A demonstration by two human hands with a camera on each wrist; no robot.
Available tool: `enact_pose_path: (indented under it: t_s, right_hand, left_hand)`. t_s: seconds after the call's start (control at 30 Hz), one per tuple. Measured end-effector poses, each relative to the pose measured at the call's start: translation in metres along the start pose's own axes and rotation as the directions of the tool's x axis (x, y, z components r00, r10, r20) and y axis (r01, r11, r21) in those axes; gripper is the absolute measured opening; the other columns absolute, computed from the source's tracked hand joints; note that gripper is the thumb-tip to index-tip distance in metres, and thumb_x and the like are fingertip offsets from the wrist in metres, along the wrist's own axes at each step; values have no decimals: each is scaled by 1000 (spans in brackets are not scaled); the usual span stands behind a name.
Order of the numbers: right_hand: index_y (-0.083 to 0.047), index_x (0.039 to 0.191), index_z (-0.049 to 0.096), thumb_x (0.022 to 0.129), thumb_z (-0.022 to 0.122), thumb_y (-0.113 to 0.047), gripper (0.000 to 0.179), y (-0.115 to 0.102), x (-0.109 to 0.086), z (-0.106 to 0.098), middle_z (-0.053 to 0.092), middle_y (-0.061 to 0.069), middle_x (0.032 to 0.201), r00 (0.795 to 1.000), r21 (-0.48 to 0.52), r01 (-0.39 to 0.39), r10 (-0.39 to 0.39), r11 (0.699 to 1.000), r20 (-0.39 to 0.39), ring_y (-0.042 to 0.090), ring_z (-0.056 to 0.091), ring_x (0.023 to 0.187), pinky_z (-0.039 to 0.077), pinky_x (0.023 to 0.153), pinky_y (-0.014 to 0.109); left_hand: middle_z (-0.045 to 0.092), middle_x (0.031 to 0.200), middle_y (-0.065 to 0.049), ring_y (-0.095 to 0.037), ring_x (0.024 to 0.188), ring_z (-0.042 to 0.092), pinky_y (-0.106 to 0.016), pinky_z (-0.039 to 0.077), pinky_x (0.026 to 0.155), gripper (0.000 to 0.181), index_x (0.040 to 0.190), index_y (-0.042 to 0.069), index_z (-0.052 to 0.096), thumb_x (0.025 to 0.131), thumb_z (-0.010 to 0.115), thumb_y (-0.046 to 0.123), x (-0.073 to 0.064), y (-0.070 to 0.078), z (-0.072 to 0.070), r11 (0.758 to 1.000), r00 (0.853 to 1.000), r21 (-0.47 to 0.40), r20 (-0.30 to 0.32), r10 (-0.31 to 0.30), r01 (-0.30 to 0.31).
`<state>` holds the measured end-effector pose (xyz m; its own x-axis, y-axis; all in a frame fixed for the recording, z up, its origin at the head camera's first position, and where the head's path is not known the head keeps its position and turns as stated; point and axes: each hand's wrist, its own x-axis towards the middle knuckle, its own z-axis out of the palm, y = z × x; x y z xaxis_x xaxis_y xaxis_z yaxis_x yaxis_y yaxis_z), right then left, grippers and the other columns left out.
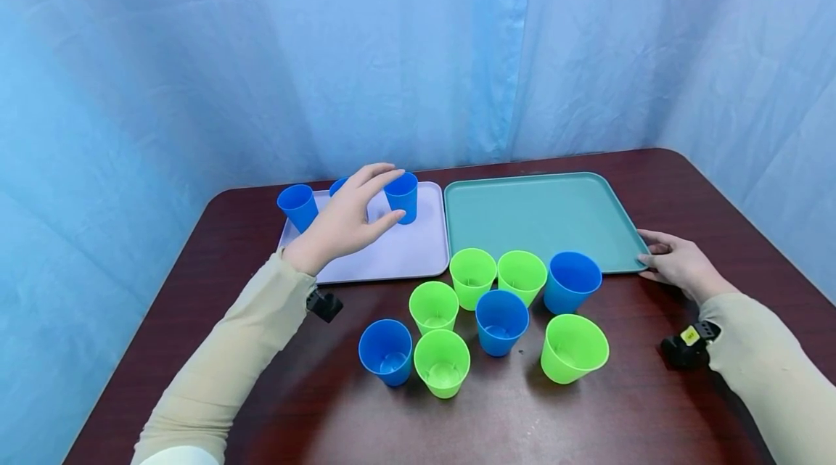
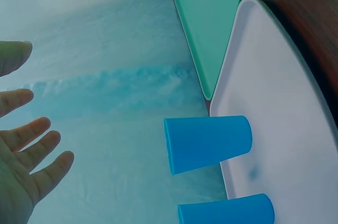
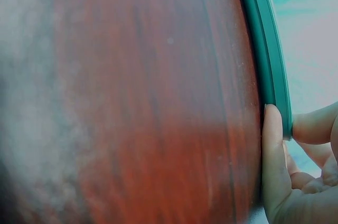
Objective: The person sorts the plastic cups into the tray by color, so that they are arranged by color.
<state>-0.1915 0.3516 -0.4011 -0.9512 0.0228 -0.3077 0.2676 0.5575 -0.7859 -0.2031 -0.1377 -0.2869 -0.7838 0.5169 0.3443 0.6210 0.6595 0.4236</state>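
My left hand (image 1: 349, 215) is raised over the lavender tray (image 1: 392, 254), holding nothing, with fingers and thumb spread apart. Three blue cups stand along that tray's far side: one at its left (image 1: 297, 205), one partly hidden behind the hand, and a right-hand cup (image 1: 402, 198) just past the fingertips. In the left wrist view, the left hand (image 2: 24, 166) appears apart from two blue cups. On the other side, my right hand (image 1: 682, 265) pinches the near right corner of the teal tray (image 1: 542, 218). The right wrist view shows its thumb and a finger on either side of the rim (image 3: 272, 65).
Several green cups, including one at the front (image 1: 442, 363) and one at the right (image 1: 573, 349), stand upright on the dark wooden table (image 1: 313, 407). Among them are three blue cups, one at the left (image 1: 385, 352). A light blue curtain (image 1: 326, 51) hangs behind.
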Motion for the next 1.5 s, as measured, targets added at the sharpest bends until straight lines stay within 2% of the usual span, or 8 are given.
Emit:
enact_pose_path:
  t_s: [0.17, 0.67, 1.27, 1.5]
  right_hand:
    - [1, 149, 12, 99, 46, -7, 61, 0, 1, 0, 28, 38, 130, 1000, -8, 0, 0, 1000, -3, -6, 56, 71, 56, 69, 22]
    - [0, 149, 12, 99, 45, -8, 61, -1, 0, -3, 27, 38, 132, 1000, -11, -4, 3, 1000, -3, -7, 55, 72, 56, 70, 23]
    - [0, 150, 12, 99, 45, -7, 61, -1, -2, -5, 30, 36, 128, 1000, -9, -6, 6, 1000, -5, -7, 55, 72, 56, 69, 22]
    - [2, 149, 13, 99, 44, -7, 60, 0, -4, -7, 29, 37, 128, 1000, -2, 6, -6, 1000, -3, -8, 55, 72, 56, 70, 22]
  left_hand:
    - [41, 143, -14, -28, 132, 40, -43, 48, 97, 58, 140, 7, 45, 88, 67, 22, -7, 2, -1, 1000, 1000, 9, -11, 28, -27]
    - [43, 142, -15, -29, 130, 41, -45, 45, 101, 59, 138, 6, 48, 86, 70, 22, -29, 11, -7, 996, 996, 33, -5, 86, -85]
    - [47, 138, -15, -31, 127, 45, -48, 45, 99, 62, 137, 8, 48, 83, 73, 23, -73, 12, -8, 992, 994, 78, 34, 101, -104]
    - [48, 137, -13, -29, 124, 48, -44, 48, 96, 64, 138, 9, 48, 82, 74, 25, -88, 18, -6, 990, 989, 69, 83, 119, -125]
